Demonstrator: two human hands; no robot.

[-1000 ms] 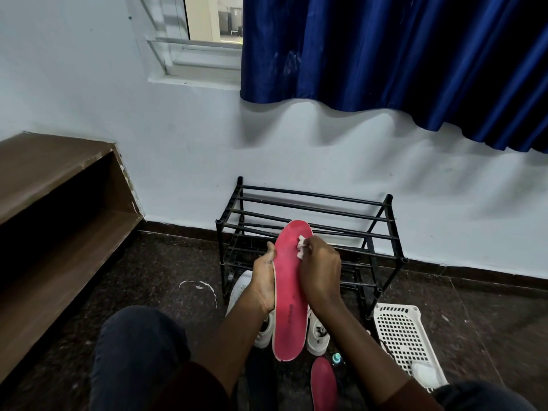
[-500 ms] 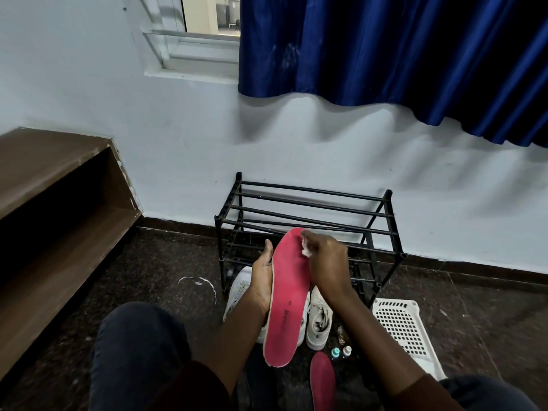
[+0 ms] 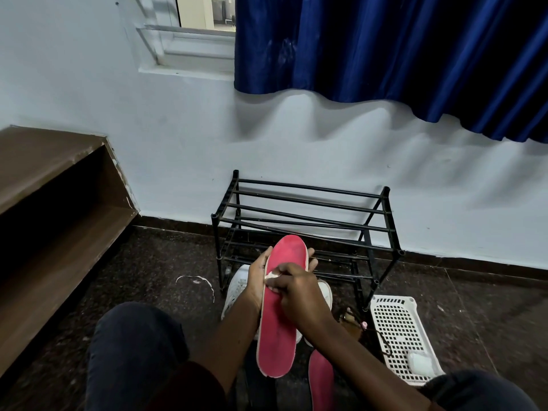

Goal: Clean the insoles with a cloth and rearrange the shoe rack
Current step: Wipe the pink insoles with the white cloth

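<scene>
Overhead, noted a blue curtain hanging across the white wall. Recorded a brown wooden shelf unit along the left side. Found the black shoe rack standing against the wall, with a white perforated basket on the floor just beside its right front leg. Observed the pink insole held before the rack, toe end up, above a pair of white shoes on the floor. Logged the left hand wrapped round that insole from behind, fingertips showing past its right edge. Logged the right hand pinching a small white cloth against the pink face near the left edge. Noted a second pink insole lying on the floor below.
</scene>
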